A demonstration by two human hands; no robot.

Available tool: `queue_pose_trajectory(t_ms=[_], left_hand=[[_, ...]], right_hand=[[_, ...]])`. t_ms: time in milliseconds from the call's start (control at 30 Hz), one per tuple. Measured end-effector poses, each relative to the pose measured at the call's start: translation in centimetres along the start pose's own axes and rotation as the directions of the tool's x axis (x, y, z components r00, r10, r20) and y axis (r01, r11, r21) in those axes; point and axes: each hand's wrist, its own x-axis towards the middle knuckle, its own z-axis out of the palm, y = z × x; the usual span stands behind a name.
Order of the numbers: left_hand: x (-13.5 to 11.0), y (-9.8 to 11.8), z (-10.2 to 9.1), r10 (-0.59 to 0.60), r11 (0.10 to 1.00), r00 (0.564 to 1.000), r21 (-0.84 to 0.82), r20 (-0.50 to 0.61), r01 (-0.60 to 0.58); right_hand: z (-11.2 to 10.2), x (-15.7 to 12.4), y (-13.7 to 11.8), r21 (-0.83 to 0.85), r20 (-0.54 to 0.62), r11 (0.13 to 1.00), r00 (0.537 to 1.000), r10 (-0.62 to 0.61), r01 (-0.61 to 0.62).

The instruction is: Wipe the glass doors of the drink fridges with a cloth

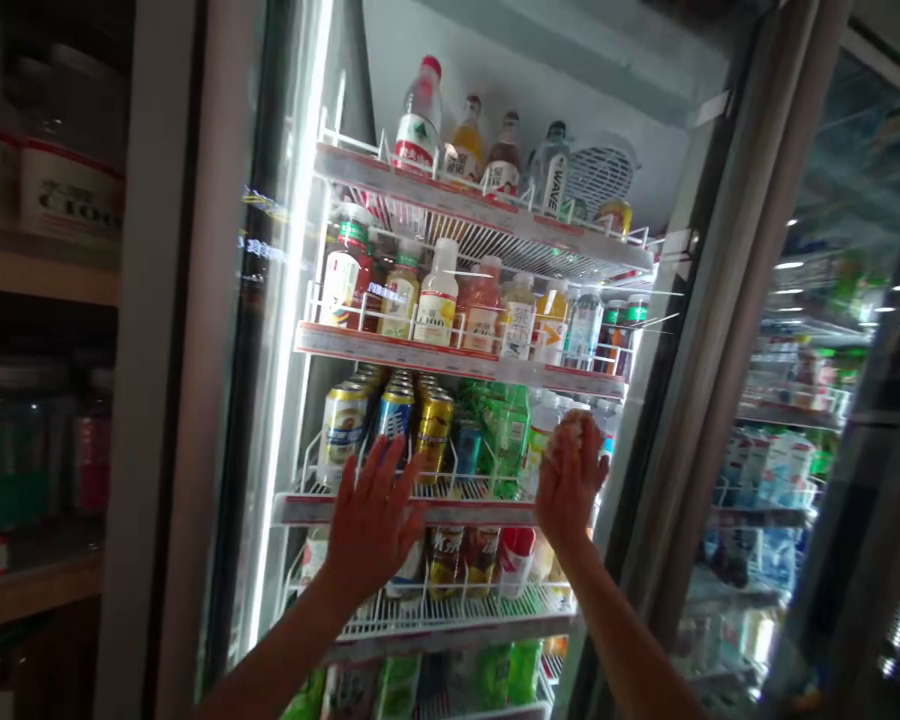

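My left hand (375, 515) is raised with its fingers spread and holds nothing. It is in front of the glass door (270, 300) of a drinks fridge, over the shelf of cans; whether the palm touches the glass I cannot tell. Higher and to the right, my right hand (570, 475) is pressed toward the same glass, its fingers over a crumpled, pale cloth (579, 425) that shows only in part. Behind the glass near that hand stand green bottles (510, 430) and clear bottles, and near my left hand are beer cans (345, 420).
Wire shelves inside the fridge hold several bottles, such as a red-capped one (418, 120) on top and a white one (436, 300) below. A metal door frame (682, 400) stands on the right, with another lit fridge (780, 460) beyond. Dark shelves (45, 260) with bottles are on the left.
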Motion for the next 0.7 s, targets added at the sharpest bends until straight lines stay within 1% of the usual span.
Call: queue_pose_trajectory(t_ms=[33, 67, 100, 133, 167, 200, 233, 267, 300, 367, 400, 433, 467, 500, 533, 567, 600, 633, 667, 700], left_hand=[[0.3, -0.9, -0.7, -0.032, 0.999, 0.999, 0.011, -0.024, 0.032], [0.7, -1.9, -1.3, -0.076, 0.996, 0.996, 0.036, -0.048, 0.077], [1.0, -2.9, -1.8, -0.113, 0.99, 0.991, 0.07, -0.076, 0.118], [1.3, -4.0, -2.3, -0.139, 0.983, 0.986, 0.107, -0.088, 0.148], [1.5, -5.0, -2.7, -0.154, 0.976, 0.984, 0.139, -0.093, 0.166], [1.6, -5.8, -3.0, -0.155, 0.971, 0.983, 0.167, -0.095, 0.169], [1.6, -6.5, -3.2, -0.148, 0.969, 0.985, 0.185, -0.093, 0.163], [1.4, -7.2, -3.3, -0.14, 0.968, 0.986, 0.196, -0.09, 0.156], [1.1, -7.7, -3.4, -0.13, 0.968, 0.987, 0.205, -0.09, 0.146], [0.4, -8.4, -3.5, -0.104, 0.967, 0.99, 0.224, -0.091, 0.122], [0.0, -8.7, -3.5, -0.089, 0.965, 0.992, 0.238, -0.086, 0.107], [-0.3, -8.9, -3.5, -0.076, 0.964, 0.994, 0.249, -0.083, 0.095], [-0.5, -9.1, -3.6, -0.066, 0.962, 0.994, 0.26, -0.082, 0.086], [-0.6, -9.2, -3.6, -0.06, 0.96, 0.995, 0.268, -0.082, 0.079], [-0.7, -9.3, -3.6, -0.057, 0.959, 0.995, 0.274, -0.082, 0.077], [-0.7, -9.4, -3.6, -0.053, 0.958, 0.995, 0.278, -0.084, 0.075], [-0.6, -9.4, -3.6, -0.048, 0.958, 0.995, 0.279, -0.082, 0.069], [-0.6, -9.4, -3.6, -0.04, 0.959, 0.996, 0.278, -0.082, 0.062], [-0.5, -9.4, -3.6, -0.031, 0.96, 0.996, 0.275, -0.082, 0.052], [-0.5, -9.4, -3.6, -0.024, 0.961, 0.996, 0.271, -0.083, 0.046]], right_hand=[[0.3, 0.0, -0.5, 0.007, -0.003, 1.0, 1.0, 0.013, -0.013], [0.5, -0.3, -1.4, 0.028, 0.021, 0.999, 1.0, -0.017, 0.017], [0.8, -0.7, -2.7, 0.059, 0.067, 0.995, 0.994, -0.088, 0.084], [1.0, -1.2, -4.1, 0.102, 0.126, 0.978, 0.973, -0.192, 0.18], [1.1, -1.6, -5.5, 0.151, 0.18, 0.948, 0.935, -0.306, 0.281], [1.3, -1.8, -6.7, 0.197, 0.216, 0.907, 0.886, -0.411, 0.372], [1.4, -1.6, -7.6, 0.232, 0.234, 0.87, 0.843, -0.484, 0.435], [1.5, -1.2, -8.1, 0.243, 0.234, 0.855, 0.827, -0.511, 0.459], [1.5, -0.5, -8.3, 0.23, 0.217, 0.867, 0.845, -0.489, 0.442], [1.7, 1.0, -8.2, 0.166, 0.152, 0.935, 0.929, -0.338, 0.314], [1.8, 1.4, -8.1, 0.141, 0.128, 0.959, 0.956, -0.266, 0.247], [1.8, 1.5, -8.1, 0.133, 0.128, 0.966, 0.963, -0.237, 0.22], [1.9, 1.3, -8.2, 0.148, 0.147, 0.955, 0.949, -0.278, 0.257], [1.9, 0.9, -8.5, 0.184, 0.185, 0.919, 0.906, -0.382, 0.35], [1.9, 0.5, -8.9, 0.235, 0.233, 0.852, 0.824, -0.517, 0.468], [1.9, 0.1, -9.3, 0.289, 0.266, 0.767, 0.721, -0.639, 0.573], [2.0, 0.0, -9.6, 0.325, 0.283, 0.697, 0.637, -0.717, 0.639], [2.1, 0.3, -9.9, 0.332, 0.289, 0.67, 0.605, -0.742, 0.664], [2.3, 0.9, -10.1, 0.311, 0.287, 0.692, 0.63, -0.722, 0.651], [2.5, 1.8, -10.3, 0.267, 0.277, 0.75, 0.697, -0.662, 0.606]])
